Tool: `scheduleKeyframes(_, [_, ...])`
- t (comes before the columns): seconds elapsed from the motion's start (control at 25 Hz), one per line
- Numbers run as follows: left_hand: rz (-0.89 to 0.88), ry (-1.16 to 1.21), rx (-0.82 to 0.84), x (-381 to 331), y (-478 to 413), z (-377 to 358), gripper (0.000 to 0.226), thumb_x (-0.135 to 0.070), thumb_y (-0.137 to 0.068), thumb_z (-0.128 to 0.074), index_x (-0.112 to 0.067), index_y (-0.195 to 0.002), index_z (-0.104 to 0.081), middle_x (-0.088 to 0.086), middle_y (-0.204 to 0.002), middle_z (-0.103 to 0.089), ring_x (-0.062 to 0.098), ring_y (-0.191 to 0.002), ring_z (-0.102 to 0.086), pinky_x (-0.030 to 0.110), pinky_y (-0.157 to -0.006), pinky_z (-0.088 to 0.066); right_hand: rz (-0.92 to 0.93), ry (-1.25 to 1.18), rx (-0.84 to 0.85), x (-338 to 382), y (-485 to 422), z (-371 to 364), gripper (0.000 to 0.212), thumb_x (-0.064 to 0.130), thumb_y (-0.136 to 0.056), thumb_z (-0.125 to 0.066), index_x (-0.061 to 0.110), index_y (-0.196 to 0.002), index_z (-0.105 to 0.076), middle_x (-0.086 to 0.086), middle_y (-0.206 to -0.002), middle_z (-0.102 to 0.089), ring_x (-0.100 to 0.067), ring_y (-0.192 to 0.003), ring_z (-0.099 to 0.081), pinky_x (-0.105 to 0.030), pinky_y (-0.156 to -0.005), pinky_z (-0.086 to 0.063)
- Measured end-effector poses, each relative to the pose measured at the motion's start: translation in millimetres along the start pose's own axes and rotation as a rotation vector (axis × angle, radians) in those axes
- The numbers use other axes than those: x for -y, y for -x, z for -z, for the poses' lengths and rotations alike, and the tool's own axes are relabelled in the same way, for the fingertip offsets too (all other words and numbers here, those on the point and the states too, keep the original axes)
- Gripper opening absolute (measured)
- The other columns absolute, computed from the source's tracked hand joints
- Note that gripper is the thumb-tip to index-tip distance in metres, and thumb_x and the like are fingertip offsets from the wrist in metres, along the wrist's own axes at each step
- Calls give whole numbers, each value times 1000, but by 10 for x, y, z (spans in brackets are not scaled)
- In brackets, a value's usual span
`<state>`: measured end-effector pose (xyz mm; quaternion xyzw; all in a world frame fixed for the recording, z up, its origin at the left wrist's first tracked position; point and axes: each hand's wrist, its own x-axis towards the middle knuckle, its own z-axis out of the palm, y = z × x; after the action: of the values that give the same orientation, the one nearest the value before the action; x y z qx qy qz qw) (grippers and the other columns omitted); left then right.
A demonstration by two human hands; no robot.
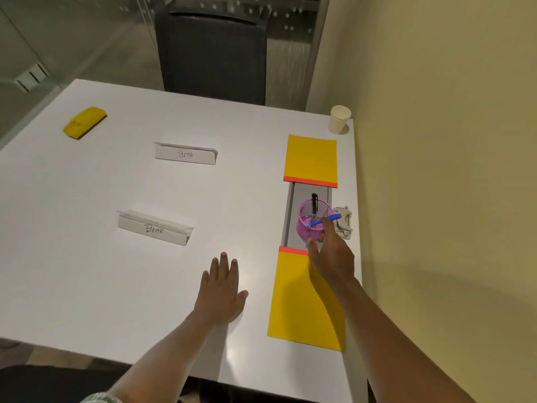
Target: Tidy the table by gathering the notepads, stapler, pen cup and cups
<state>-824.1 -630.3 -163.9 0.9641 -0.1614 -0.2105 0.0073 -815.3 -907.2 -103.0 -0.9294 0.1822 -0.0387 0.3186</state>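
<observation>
White tabletop [116,271] is lying beside a beige wall. Right hand [331,257] is covering part of the near yellow notepad [302,309] and the purple mesh pen cup [312,221], fingers curled against the cup's near side; firm hold cannot be told. Grey stapler [343,222] is sitting partly hidden behind it. Count: two notepads, far one [312,159]; one paper cup [339,119]; two name cards. Left hand [220,289] is resting flat, fingers spread, holding nothing.
</observation>
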Motion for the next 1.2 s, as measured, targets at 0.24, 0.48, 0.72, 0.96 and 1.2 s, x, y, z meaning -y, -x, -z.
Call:
scheduleKeyframes(0.24, [-4, 19, 26, -108, 155, 143, 73, -60, -93, -40, -11, -146, -32, 17, -157, -24, 33, -141, -31, 42, -106, -41, 29, -35, -83, 153, 325, 79, 68, 26, -94, -64, 10, -152, -34, -10, -144, -55, -30, -124, -58, -44, -92, -56])
scheduleKeyframes(0.48, [29, 44, 45, -90, 413, 326, 74, -60, -96, -40, -13, -151, -28, 13, -159, -23, 29, -144, -28, 42, -111, -36, 6, -21, -28, 363, 790, -46, 62, 32, -94, -63, 17, -149, -40, -5, -139, -59, -25, -123, -59, -42, -93, -56])
scheduleKeyframes(0.72, [35, 77, -21, 139, 784, 735, 75, -56, -100, -35, -12, -158, -17, 15, -164, -15, 30, -150, -18, 43, -115, -32, 79, -2, -11, 823, 1171, -210, 52, 33, -92, -63, 18, -140, -49, -5, -130, -63, -23, -118, -60, -37, -90, -56])
scheduleKeyframes(0.96, [101, 89, -131, 786, 1596, 1081, 74, -57, -100, -36, -11, -156, -19, 15, -163, -17, 32, -150, -17, 44, -115, -30, 170, -14, 8, 1677, 1696, -379, 48, 37, -95, -59, 19, -139, -49, -5, -129, -59, -23, -119, -57, -39, -94, -52])
scheduleKeyframes(1.2, [174, 71, -267, 1580, 2658, 1323, 73, -58, -100, -36, -11, -155, -24, 16, -161, -23, 33, -149, -20, 47, -115, -30, 313, -71, 58, 2828, 2557, -657, 50, 42, -96, -55, 18, -139, -46, -6, -130, -57, -26, -119, -55, -40, -97, -48])
